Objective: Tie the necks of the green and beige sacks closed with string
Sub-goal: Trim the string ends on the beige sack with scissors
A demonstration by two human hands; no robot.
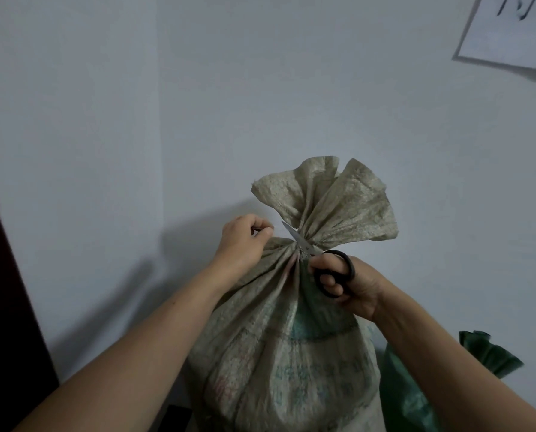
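Note:
A full beige woven sack [279, 363] stands upright in front of me, its neck gathered tight and its top flaring out above. My right hand [351, 285] grips black-handled scissors [333, 272], whose blades point up and left across the neck. My left hand [246, 240] sits left of the neck with fingers pinched together; the string itself is too thin to make out, apart from a pale strand hanging at the neck. A green sack [416, 394] stands behind my right forearm at the lower right.
A white wall [198, 104] rises close behind the sacks. A sheet of paper with dark writing [516, 29] hangs at the upper right. A dark door edge [1, 291] runs down the left side.

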